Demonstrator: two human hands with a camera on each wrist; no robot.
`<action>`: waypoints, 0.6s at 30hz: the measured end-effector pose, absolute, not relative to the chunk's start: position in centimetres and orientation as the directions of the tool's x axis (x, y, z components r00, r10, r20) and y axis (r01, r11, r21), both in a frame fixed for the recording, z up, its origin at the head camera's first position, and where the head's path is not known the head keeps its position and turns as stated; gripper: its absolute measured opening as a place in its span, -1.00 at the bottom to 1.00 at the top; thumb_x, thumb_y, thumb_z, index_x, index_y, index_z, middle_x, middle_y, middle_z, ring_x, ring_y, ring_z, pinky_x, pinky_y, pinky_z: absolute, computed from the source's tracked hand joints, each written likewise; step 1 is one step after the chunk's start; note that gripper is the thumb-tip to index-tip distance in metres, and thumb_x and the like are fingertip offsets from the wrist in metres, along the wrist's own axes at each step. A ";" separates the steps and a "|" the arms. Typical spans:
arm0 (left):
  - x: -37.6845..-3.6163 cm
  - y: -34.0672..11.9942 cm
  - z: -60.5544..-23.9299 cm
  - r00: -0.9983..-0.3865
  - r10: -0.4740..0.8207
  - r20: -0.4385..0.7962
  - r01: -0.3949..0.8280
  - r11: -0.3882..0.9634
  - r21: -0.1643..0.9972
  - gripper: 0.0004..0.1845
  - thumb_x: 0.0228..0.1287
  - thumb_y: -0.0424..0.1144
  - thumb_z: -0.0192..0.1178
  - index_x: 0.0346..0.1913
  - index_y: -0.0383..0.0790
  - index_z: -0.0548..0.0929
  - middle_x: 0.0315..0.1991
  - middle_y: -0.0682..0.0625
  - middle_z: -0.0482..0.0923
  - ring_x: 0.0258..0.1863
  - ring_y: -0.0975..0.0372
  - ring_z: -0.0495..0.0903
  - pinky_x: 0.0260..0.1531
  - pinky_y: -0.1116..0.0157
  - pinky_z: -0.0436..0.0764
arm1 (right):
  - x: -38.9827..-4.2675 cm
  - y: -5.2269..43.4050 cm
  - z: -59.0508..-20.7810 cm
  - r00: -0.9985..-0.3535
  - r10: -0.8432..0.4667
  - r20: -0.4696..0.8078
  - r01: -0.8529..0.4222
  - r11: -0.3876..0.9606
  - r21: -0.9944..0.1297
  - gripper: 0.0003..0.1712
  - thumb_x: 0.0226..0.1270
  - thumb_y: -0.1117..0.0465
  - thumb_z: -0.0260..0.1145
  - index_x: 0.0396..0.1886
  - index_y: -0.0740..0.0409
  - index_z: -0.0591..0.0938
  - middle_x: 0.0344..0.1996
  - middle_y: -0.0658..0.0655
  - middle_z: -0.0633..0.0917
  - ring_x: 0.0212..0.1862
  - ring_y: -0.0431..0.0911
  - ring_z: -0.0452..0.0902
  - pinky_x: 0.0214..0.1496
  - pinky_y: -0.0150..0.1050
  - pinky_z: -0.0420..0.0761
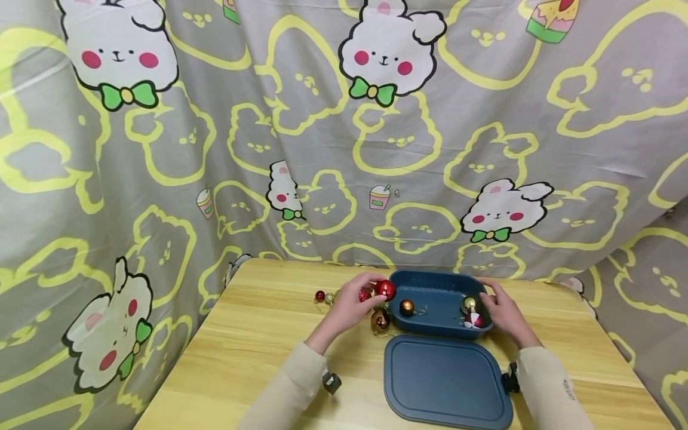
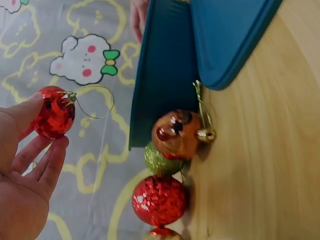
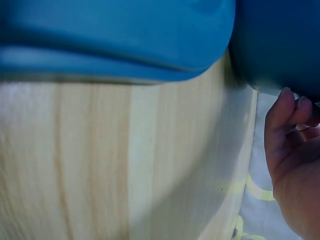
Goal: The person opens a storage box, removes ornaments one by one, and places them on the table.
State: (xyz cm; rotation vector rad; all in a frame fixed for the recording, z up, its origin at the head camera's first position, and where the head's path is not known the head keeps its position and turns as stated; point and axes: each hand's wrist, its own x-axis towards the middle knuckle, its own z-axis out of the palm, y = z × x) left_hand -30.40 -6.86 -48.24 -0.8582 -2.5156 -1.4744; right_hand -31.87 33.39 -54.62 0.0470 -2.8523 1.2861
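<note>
Between thumb and fingers, my left hand (image 1: 350, 306) pinches a shiny red Christmas ball (image 1: 384, 289) at the left end of a blue plastic box (image 1: 438, 300). The left wrist view shows its gold cap and thin hanging loop. My right hand (image 1: 505, 312) holds the box's right end, with curled fingertips (image 3: 285, 102) against the wall. Inside the box lie an orange-brown ball (image 1: 407, 307), a gold ball (image 1: 470, 304) and a red-and-white ball (image 1: 474, 321). Left of the box, a copper-brown ball (image 2: 177, 134), a green glitter ball (image 2: 161, 161) and a red textured ball (image 2: 160, 201) are clustered.
A blue lid (image 1: 447, 382) lies flat on the wooden table (image 1: 231, 358), in front of the box. A small red ball (image 1: 319, 295) and a pale one sit at the cluster's left. The patterned curtain (image 1: 322, 149) hangs behind the table.
</note>
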 end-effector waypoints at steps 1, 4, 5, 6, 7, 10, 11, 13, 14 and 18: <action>-30.4 -7.1 -48.3 -0.837 0.416 0.356 0.514 0.372 0.773 -0.57 0.42 -0.20 0.35 0.29 -0.08 0.62 0.18 0.01 0.65 0.00 0.17 0.69 0.03 0.17 0.73 | -31.9 33.4 -54.6 -1.000 -0.021 0.022 -0.031 0.663 -0.748 -0.40 0.76 0.02 -0.14 0.60 0.18 0.17 -0.20 0.31 0.65 -0.25 -0.01 0.53 -0.37 -0.24 0.52; -30.3 -7.7 -48.7 -0.839 0.411 0.356 0.513 0.382 0.769 -0.58 0.42 -0.19 0.35 0.29 -0.10 0.62 0.17 -0.01 0.65 0.01 0.15 0.70 0.04 0.14 0.73 | -31.9 33.4 -54.6 -0.999 -0.021 0.024 -0.032 0.664 -0.747 -0.40 0.76 0.02 -0.14 0.60 0.18 0.17 -0.22 0.30 0.64 -0.26 0.00 0.53 -0.37 -0.24 0.52; -30.3 -7.9 -48.8 -0.837 0.411 0.361 0.518 0.381 0.766 -0.59 0.42 -0.20 0.35 0.28 -0.12 0.62 0.17 -0.02 0.65 0.03 0.14 0.70 0.07 0.13 0.73 | -31.9 33.4 -54.6 -0.999 -0.020 0.026 -0.033 0.665 -0.746 -0.40 0.76 0.02 -0.14 0.60 0.18 0.17 -0.23 0.30 0.64 -0.26 0.00 0.53 -0.37 -0.24 0.52; -30.4 -8.1 -49.0 -0.837 0.408 0.364 0.520 0.389 0.760 -0.59 0.42 -0.20 0.35 0.28 -0.12 0.62 0.17 -0.03 0.65 0.04 0.14 0.70 0.08 0.14 0.72 | -32.0 33.4 -54.6 -0.999 -0.019 0.026 -0.032 0.666 -0.746 -0.40 0.76 0.02 -0.13 0.61 0.17 0.17 -0.25 0.29 0.63 -0.27 0.00 0.52 -0.37 -0.24 0.53; -30.4 -8.3 -49.1 -0.838 0.404 0.366 0.522 0.400 0.753 -0.59 0.41 -0.19 0.36 0.27 -0.12 0.63 0.17 -0.03 0.65 0.04 0.14 0.70 0.09 0.15 0.72 | -32.0 33.4 -54.6 -0.999 -0.019 0.028 -0.034 0.666 -0.745 -0.40 0.76 0.02 -0.13 0.60 0.18 0.17 -0.26 0.29 0.62 -0.27 0.00 0.53 -0.37 -0.24 0.53; -30.4 -8.7 -49.6 -0.841 0.393 0.372 0.526 0.428 0.735 -0.58 0.40 -0.18 0.37 0.26 -0.12 0.64 0.16 -0.03 0.67 0.04 0.15 0.70 0.10 0.16 0.70 | -32.0 33.5 -54.6 -0.999 -0.019 0.035 -0.038 0.672 -0.739 -0.41 0.76 0.02 -0.13 0.60 0.18 0.17 -0.24 0.30 0.63 -0.24 0.01 0.53 -0.35 -0.24 0.52; -30.4 -8.8 -49.8 -0.843 0.390 0.371 0.523 0.436 0.732 -0.58 0.39 -0.17 0.38 0.26 -0.12 0.64 0.15 -0.03 0.67 0.04 0.15 0.70 0.10 0.16 0.70 | -32.0 33.5 -54.7 -0.999 -0.017 0.038 -0.039 0.676 -0.736 -0.41 0.76 0.03 -0.13 0.60 0.18 0.18 -0.22 0.31 0.64 -0.22 0.02 0.54 -0.33 -0.24 0.52; -30.4 -9.0 -50.0 -0.846 0.386 0.369 0.521 0.448 0.726 -0.58 0.39 -0.16 0.37 0.26 -0.12 0.63 0.14 -0.02 0.67 0.04 0.16 0.69 0.11 0.15 0.70 | -31.9 33.5 -54.7 -0.999 -0.018 0.040 -0.042 0.676 -0.735 -0.41 0.76 0.03 -0.13 0.60 0.19 0.18 -0.20 0.32 0.64 -0.20 0.04 0.55 -0.32 -0.23 0.52; -30.4 -9.1 -50.2 -0.848 0.384 0.366 0.518 0.454 0.725 -0.57 0.39 -0.16 0.37 0.26 -0.11 0.63 0.14 -0.02 0.67 0.04 0.16 0.69 0.11 0.14 0.70 | -31.9 33.5 -54.8 -0.999 -0.017 0.044 -0.044 0.679 -0.733 -0.41 0.76 0.03 -0.13 0.60 0.19 0.18 -0.18 0.33 0.65 -0.18 0.04 0.55 -0.30 -0.24 0.52; -30.3 -9.5 -50.6 -0.856 0.381 0.348 0.503 0.462 0.731 -0.58 0.39 -0.15 0.37 0.26 -0.12 0.63 0.15 -0.03 0.67 0.04 0.14 0.68 0.11 0.10 0.69 | -31.9 33.5 -54.8 -0.999 -0.016 0.040 -0.040 0.673 -0.738 -0.40 0.76 0.02 -0.13 0.60 0.18 0.18 -0.15 0.35 0.65 -0.14 0.08 0.56 -0.28 -0.23 0.53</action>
